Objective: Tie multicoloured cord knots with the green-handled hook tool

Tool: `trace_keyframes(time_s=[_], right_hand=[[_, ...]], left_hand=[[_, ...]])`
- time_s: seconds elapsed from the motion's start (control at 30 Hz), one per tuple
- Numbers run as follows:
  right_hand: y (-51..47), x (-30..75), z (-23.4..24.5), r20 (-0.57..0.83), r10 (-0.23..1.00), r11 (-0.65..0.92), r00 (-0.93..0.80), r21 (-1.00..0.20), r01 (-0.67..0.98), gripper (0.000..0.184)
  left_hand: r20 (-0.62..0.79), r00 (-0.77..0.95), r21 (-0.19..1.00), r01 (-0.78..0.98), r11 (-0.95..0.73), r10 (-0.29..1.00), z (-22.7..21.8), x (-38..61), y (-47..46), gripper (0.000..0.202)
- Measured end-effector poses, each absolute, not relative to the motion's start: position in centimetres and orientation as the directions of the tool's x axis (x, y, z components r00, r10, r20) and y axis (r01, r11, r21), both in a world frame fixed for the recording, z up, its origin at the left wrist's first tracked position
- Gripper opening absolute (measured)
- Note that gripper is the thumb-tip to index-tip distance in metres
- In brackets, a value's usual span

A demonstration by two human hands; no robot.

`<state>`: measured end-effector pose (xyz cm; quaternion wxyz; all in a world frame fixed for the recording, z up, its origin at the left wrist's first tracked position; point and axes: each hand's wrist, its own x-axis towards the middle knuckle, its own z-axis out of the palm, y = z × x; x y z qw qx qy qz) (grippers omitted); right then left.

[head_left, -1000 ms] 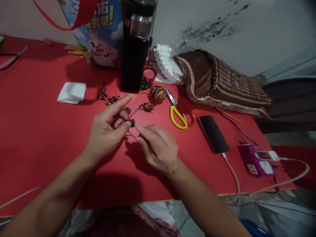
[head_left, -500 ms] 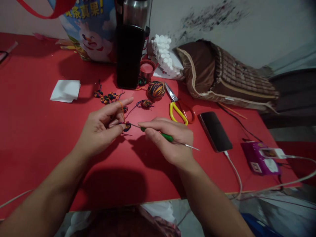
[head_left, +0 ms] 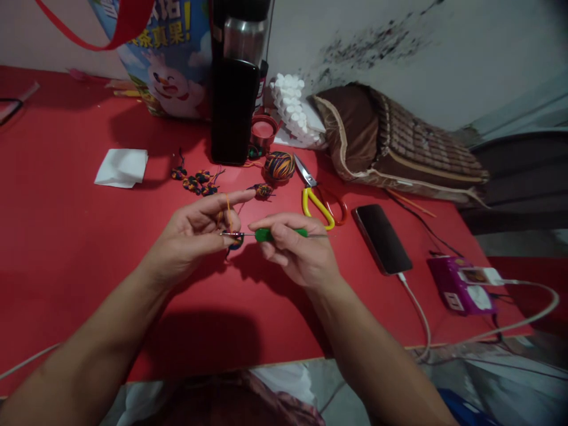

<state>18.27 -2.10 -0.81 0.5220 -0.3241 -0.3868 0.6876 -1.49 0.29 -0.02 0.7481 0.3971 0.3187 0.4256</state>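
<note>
Green-handled hook (head_left: 284, 234), tilted before, sat level, pinched in your right hand (head_left: 297, 254) grip; your left hand (head_left: 195, 234) grip pinched one yarn piece (head_left: 234, 239). One yarn ball (head_left: 278, 165), one scissors (head_left: 317, 201).

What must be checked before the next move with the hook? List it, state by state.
1. Right hand grips hook by its green handle: ok.
2. Hook tip sits at the piece pinched in left hand: ok.
3. Yarn runs over the left index finger: ok.
4. Yarn ball clear of scissors: cannot tell, they lie close.
5. Phone apart from both hands: ok.
</note>
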Motion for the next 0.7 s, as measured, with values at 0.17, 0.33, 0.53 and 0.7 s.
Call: trace_keyframes(time_s=[0.17,0.33,0.53,0.7], right_hand=[[-2.3,16.9,-1.4,-0.020,0.988,-0.102,-0.152,-0.826,-0.555,0.022],[-1.9,15.8,-2.2,-0.098,0.980,-0.190,-0.175,-0.733,-0.653,0.020],[-1.8,15.9,-2.8,-0.126,0.964,-0.251,-0.232,-0.711,-0.656,0.021],[-1.6,16.4,-3.1,-0.135,0.968,-0.238,-0.209,-0.755,-0.611,0.023]], left_hand=[[-0.054,0.271,0.922,-0.355,0.153,0.961,-0.5,-0.4,-0.5,0.046],[-0.072,0.204,0.904,-0.400,0.150,0.976,-1.0,-0.1,-0.9,0.042],[-0.087,0.125,0.902,-0.410,0.132,0.988,-1.3,-0.3,-0.3,0.037],[-0.111,0.132,0.895,-0.419,0.157,0.985,-1.2,-0.3,-0.1,0.036]])
